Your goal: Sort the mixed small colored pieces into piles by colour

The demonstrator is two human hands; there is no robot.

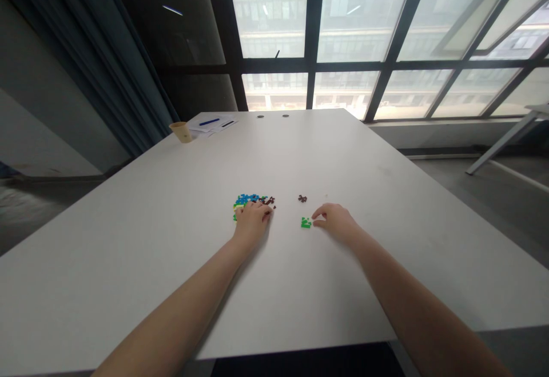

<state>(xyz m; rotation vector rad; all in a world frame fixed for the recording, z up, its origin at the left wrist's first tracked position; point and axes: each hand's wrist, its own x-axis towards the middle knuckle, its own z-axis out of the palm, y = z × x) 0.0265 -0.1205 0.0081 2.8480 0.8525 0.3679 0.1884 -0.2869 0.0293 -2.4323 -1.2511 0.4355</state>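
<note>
A mixed pile of small plastic building pieces (249,198), blue, brown, green and yellow, lies on the white table. My left hand (252,219) rests palm down over its near side, fingers spread and slightly bent among the pieces. It partly hides the pile. My right hand (337,221) is just right of a small group of green pieces (306,223). Its thumb and forefinger are apart, with nothing visible between them. Beyond the green group sits a small cluster of dark brown pieces (302,198).
The white table (295,159) stretches away toward large windows. At its far left stand a paper cup (181,132) and sheets of paper (199,127) with a blue pen (209,121) on them. Two dark round discs lie near the far edge. A blue curtain (94,51) hangs at left.
</note>
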